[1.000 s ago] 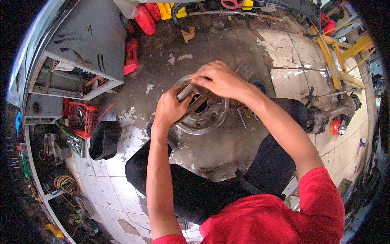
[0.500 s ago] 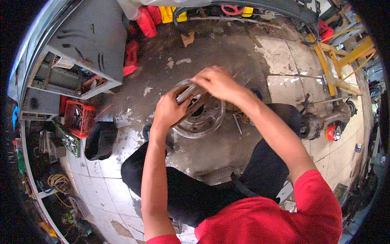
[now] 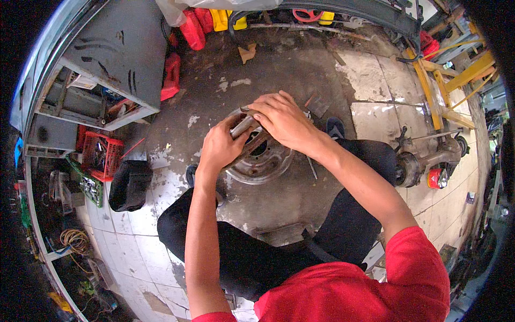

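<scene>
My left hand (image 3: 217, 144) is wrapped round a curved, greyish metal piece (image 3: 243, 125) that looks like a brake shoe. Its thumb lies along the near side. Across the far end of that piece rest the fingers of my right hand (image 3: 281, 117), bent over it and pressed together. Both hands hold the piece tilted above a worn steel wheel rim (image 3: 263, 170), which lies flat on the floor between my feet. My forearms hide part of the surroundings, and the hands cover most of the piece's underside.
A thin metal tool (image 3: 312, 167) lies right of the rim. To the left stand a red plastic crate (image 3: 110, 155), a black container (image 3: 130, 185) and a grey metal cabinet (image 3: 115, 48). At right are an axle part (image 3: 429, 155), a red can (image 3: 437, 178) and a yellow frame (image 3: 429, 91).
My right hand has turned and flattened, its fingers now laid over the far end of the metal piece instead of pinched there. The left hand keeps its grip, shifted slightly left.
</scene>
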Demonstrator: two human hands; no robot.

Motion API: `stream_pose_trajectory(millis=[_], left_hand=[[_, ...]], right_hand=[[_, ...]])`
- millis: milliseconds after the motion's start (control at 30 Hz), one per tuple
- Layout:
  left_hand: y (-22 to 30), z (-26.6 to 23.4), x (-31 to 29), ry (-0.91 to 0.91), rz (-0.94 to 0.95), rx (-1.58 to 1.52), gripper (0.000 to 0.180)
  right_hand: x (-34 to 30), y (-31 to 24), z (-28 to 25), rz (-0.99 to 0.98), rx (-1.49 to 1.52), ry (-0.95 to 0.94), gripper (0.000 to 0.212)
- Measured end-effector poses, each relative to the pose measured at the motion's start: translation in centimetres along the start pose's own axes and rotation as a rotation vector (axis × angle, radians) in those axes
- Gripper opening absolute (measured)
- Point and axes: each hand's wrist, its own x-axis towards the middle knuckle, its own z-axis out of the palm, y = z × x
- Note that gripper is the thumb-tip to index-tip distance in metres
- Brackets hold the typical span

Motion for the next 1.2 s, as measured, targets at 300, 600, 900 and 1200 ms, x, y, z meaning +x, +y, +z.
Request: stream_pose_trajectory(millis=[300, 600, 900, 1200], left_hand=[[1.1, -0.4, 0.0, 0.027, -0.011, -0.006, 0.037], [0.7, -0.2, 0.1, 0.043, 0.012, 0.002, 0.037], [0.9, -0.2, 0.0, 0.067, 0.028, -0.025, 0.037], [0.2, -0.3, -0.2, 0.042, 0.019, -0.026, 0.038]], right_hand=[[-0.6, -0.2, -2.1, 0.003, -0.051, -0.079, 0.032], [0.1, 1.0, -2.9, 0.110, 0.071, -0.205, 0.033], [0.2, 0.8, -1.9, 0.062, 0.034, -0.064, 0.024], [0.2, 2.8, -2.5, 0.187, 0.098, -0.158, 0.028]])
